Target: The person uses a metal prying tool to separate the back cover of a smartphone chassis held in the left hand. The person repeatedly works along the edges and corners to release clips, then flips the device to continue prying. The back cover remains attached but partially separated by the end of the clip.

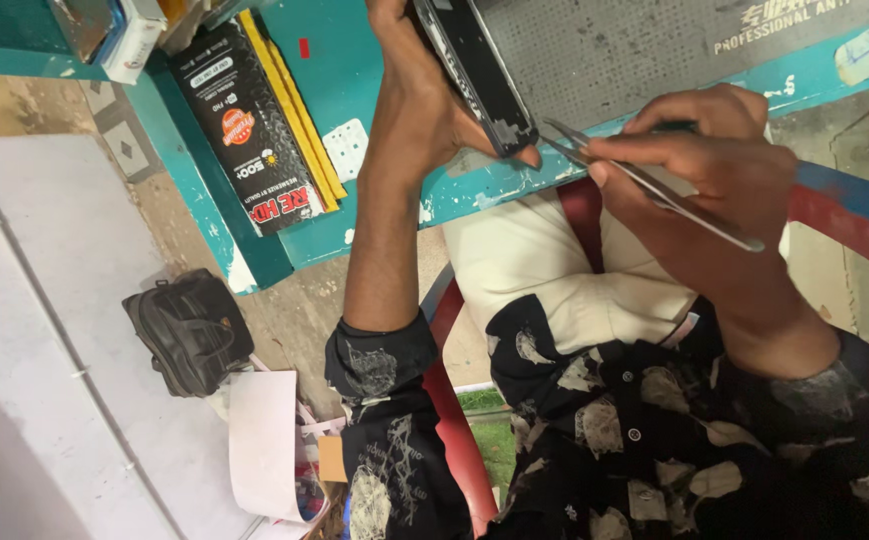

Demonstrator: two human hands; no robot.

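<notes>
We see the left hand [424, 95] closed around an opened phone [479, 70], gripping it from the side with the thumb near its lower corner, so that the phone stands tilted above the near edge of the teal workbench [374, 200]. Just beside it, the right hand [724, 170] is pinched shut on a pair of metal tweezers [644, 180], whose thin tips point toward the lower corner of the phone and lie very near it; we cannot tell whether the tips touch it. The bench is painted teal with chipped paint along its edge, and a grey work mat [634, 50] covers the part behind the hands. To the left on the bench lies a stack of flat black and yellow packages [254, 130], with a small white blister card [346, 148] next to them. Below the bench we see a worn floor, a black bag [189, 330] resting on it, and some papers [264, 445] near the person's red chair [454, 430]. The phone is dark and slim, its back open, with a pale frame edge and greyish patches showing at the lower end.
</notes>
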